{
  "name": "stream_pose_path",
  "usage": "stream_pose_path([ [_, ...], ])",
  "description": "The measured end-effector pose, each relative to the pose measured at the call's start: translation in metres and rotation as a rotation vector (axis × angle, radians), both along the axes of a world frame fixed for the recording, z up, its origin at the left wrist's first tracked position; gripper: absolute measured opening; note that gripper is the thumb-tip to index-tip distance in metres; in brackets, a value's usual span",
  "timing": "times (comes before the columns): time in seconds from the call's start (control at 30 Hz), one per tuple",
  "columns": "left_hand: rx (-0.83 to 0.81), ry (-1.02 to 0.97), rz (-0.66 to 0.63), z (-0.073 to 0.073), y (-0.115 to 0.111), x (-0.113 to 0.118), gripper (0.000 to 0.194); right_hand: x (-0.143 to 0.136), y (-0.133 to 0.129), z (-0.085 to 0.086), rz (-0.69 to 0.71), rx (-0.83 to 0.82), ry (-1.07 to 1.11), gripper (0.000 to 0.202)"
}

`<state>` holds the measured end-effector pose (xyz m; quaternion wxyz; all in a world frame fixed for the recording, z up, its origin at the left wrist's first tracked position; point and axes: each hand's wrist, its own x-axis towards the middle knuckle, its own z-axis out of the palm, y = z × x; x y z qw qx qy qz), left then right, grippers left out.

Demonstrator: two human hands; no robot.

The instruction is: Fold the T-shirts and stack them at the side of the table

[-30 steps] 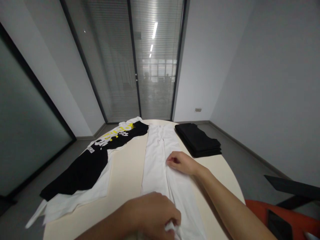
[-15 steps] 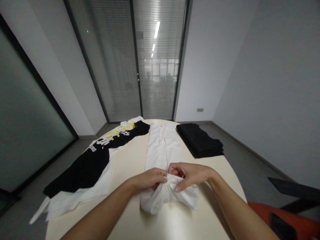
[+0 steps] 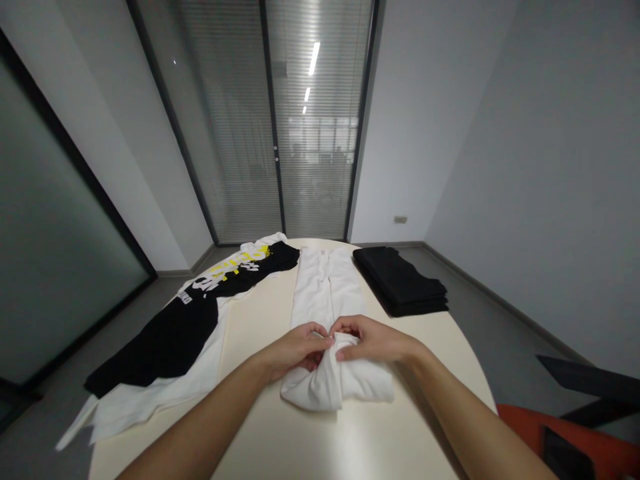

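White trousers (image 3: 313, 293) lie lengthwise down the middle of the table, the two legs side by side with a seam line between them. Their near end is folded up and bunched under my hands. With fingers pinched, my left hand (image 3: 300, 350) grips the cloth on the left of the fold. My right hand (image 3: 367, 339) holds a raised edge of the same cloth, thumb on top. The fingertips of both hands almost meet over the middle. Part of the fold is hidden behind the fingers.
A black and white printed garment (image 3: 165, 340) is spread along the table's left side, overhanging the edge. A stack of folded black clothes (image 3: 400, 283) sits at the right. The pale table (image 3: 280, 453) has a rounded edge; a red and black chair (image 3: 565, 433) stands to the right.
Both hands have moved slightly up and away from me with the cloth. The bunched near end has been drawn flatter, its lower edge now farther from me.
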<state>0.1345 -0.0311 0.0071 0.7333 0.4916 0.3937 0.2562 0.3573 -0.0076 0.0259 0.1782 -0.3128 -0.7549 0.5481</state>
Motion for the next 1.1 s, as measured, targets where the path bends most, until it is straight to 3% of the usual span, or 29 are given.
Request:
stream_pose_path([
  [0.13,0.012,0.025,0.002,0.000,0.000,0.001,0.055,-0.005,0.000,-0.002,-0.008,0.058,-0.005,0.034],
  [0.3,0.085,0.057,-0.011,0.010,0.005,-0.011,0.055,-0.003,0.006,-0.008,-0.133,0.049,0.068,0.036],
  [0.4,0.220,0.099,-0.051,0.018,0.010,-0.026,0.076,0.001,0.014,-0.013,-0.273,0.099,0.078,0.037],
  [0.5,0.347,0.287,-0.095,0.020,0.013,-0.037,0.094,0.004,0.020,-0.019,-0.393,0.216,0.041,0.037],
  [0.6,0.467,0.505,-0.109,0.014,0.014,-0.039,0.083,0.005,0.023,-0.024,-0.430,0.329,-0.032,0.036],
  [0.77,0.458,0.476,-0.148,0.007,0.013,-0.037,0.045,0.006,0.021,-0.028,-0.325,0.324,-0.159,0.039],
  [0.87,0.428,0.468,-0.325,0.010,0.012,-0.038,0.046,0.009,0.016,-0.023,-0.223,0.220,-0.235,0.042],
  [0.97,0.352,0.482,-0.522,0.015,0.007,-0.039,0.055,0.013,0.008,-0.015,-0.030,0.065,-0.274,0.044],
  [1.03,0.302,0.478,-0.589,0.018,0.004,-0.039,0.051,0.013,0.003,-0.009,0.079,-0.002,-0.273,0.044],
  [1.1,0.279,0.444,-0.598,0.022,0.003,-0.039,0.042,0.013,0.001,-0.003,0.103,-0.019,-0.251,0.043],
])
